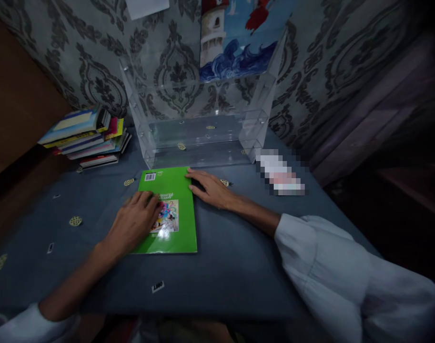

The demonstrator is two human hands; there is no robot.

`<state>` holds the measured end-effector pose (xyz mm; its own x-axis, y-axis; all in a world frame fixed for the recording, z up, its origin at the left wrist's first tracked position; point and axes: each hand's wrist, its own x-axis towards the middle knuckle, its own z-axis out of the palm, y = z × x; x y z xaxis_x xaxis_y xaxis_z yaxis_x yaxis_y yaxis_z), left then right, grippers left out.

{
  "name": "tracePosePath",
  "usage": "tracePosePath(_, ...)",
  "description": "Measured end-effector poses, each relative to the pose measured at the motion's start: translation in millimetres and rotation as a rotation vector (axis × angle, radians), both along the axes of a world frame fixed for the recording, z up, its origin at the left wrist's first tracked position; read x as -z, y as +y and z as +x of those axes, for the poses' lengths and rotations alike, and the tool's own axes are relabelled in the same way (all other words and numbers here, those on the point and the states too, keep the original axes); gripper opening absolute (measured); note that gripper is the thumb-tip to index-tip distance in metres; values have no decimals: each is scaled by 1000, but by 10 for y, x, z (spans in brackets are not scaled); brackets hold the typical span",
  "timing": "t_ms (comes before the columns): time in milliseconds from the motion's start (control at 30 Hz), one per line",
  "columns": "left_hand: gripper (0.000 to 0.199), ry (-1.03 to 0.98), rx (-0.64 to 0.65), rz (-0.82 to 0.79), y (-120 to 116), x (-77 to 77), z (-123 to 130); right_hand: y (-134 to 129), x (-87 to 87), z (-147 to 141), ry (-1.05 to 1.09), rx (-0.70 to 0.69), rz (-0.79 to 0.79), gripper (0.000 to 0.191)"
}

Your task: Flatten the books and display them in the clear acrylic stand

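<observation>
A thin green book (pixel 185 209) lies flat on the dark blue-grey tablecloth, a barcode in its far left corner and a colourful picture near its middle. Its printed title appears upside down from my side. My left hand (pixel 136 216) rests palm down over the book's left part, fingers slightly bent and covering some of the picture. At the far right corner, my right hand (pixel 208 188) touches the edge with its fingers stretched out and the thumb apart. Just beyond the book stands a clear acrylic rack (pixel 206 131) with stepped shelves.
A stack of books (pixel 92 136) stands at the table's back left. On the right lies a pixelated, pale object (pixel 281 174). Behind the rack is a patterned wall (pixel 177 62) with a painted lighthouse picture (pixel 235 43). Pineapple prints dot the tablecloth (pixel 106 276).
</observation>
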<state>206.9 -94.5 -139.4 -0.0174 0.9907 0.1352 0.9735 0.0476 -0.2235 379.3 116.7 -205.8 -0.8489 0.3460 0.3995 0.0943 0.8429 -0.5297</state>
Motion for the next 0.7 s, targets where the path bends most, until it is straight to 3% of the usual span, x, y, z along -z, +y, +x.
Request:
tracePosePath(133,48,-132,250,44,-173,69,117,-26,22,10,25,3,12,41)
tracePosePath(267,65,-191,378,18,-357,112,234,-126,26,75,73,-9,39,36)
tracePosePath(433,50,-133,388,61,-432,200,312,-356,-18,225,98,-25,49,34)
tracePosePath(700,43,-44,437,174,-425,237,340,-817,-173,516,127,-63,-85,32)
